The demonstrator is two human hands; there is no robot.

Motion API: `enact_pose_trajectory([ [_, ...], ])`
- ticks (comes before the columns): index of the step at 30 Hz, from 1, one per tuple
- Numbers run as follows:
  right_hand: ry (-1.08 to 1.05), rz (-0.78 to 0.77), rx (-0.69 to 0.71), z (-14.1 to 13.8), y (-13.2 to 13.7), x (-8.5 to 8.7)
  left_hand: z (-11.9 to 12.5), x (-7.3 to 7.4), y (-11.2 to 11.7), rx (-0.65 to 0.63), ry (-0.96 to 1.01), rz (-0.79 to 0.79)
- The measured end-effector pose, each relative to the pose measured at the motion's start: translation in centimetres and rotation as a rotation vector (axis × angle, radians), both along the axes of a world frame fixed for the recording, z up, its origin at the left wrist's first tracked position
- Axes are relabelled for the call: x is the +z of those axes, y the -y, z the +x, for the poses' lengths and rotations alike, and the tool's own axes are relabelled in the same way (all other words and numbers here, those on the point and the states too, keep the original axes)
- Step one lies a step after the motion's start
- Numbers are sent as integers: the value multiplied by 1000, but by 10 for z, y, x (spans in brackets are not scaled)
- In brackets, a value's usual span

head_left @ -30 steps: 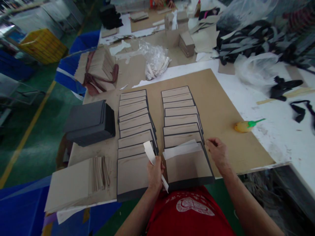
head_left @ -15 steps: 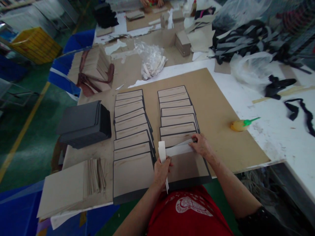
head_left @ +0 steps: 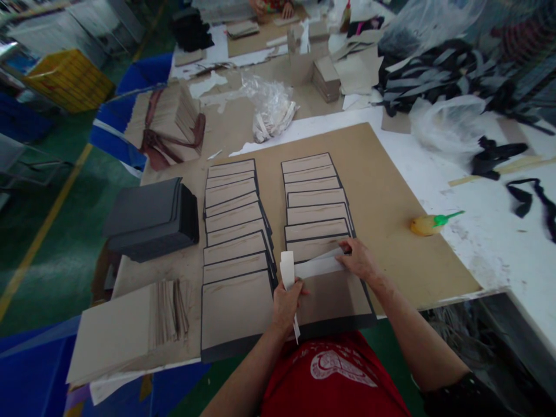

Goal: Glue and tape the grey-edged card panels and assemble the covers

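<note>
My left hand (head_left: 287, 302) is closed around a bundle of narrow white paper strips (head_left: 287, 270), over the left edge of the nearest right-hand panel. One white strip (head_left: 319, 264) lies across the upper part of that brown, black-edged panel (head_left: 334, 294). My right hand (head_left: 357, 258) pinches the far right end of this strip, fingertips close to the panel's top edge. Two overlapping columns of such panels run away from me; the left column (head_left: 237, 307) sits beside my left hand.
Left of the columns stand a stack of black sheets (head_left: 147, 220) and a pile of beige boards (head_left: 115, 330). A glue bottle with green nozzle (head_left: 428, 225) lies on the brown board (head_left: 391, 231) at right. Farther back are a plastic bag (head_left: 271, 110), tied boards (head_left: 174, 124) and another person's hand (head_left: 287, 10).
The whole view has shifted slightly. My hands keep nearly the same place on the strips and panel. The other person's hand at the back has moved a little.
</note>
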State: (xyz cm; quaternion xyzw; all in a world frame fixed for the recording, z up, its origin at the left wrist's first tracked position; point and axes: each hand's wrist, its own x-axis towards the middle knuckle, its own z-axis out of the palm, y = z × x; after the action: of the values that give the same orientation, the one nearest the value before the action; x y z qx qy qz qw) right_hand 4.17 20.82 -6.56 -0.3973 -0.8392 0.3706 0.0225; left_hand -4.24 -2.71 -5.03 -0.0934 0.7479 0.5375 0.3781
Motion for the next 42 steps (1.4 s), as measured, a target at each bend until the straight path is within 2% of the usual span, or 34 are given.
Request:
enact_pose_trajectory([
  [11, -7, -28, 63, -1, -4, 0, 0, -1, -1, 39, 20, 30],
  [19, -41, 0, -11, 19, 5, -1, 0, -5, -2, 67, 0, 9],
  [25, 149, 111, -83, 6, 20, 11, 0, -6, -2, 68, -6, 13],
  [34, 51, 30, -135, -3, 11, 3, 0, -3, -5, 137, 16, 64],
  [36, -3, 21, -112, 1, 10, 11, 0, 1, -5, 190, 6, 76],
  [38, -124, 33, -48, 8, 13, 27, -1, 8, -2, 257, -18, 82],
  [40, -253, 5, 105, 16, 22, 50, -3, 20, 3, 283, -29, 120],
  [42, -308, -91, 315, 24, 37, 74, -7, 36, 10, 239, -4, 145],
])
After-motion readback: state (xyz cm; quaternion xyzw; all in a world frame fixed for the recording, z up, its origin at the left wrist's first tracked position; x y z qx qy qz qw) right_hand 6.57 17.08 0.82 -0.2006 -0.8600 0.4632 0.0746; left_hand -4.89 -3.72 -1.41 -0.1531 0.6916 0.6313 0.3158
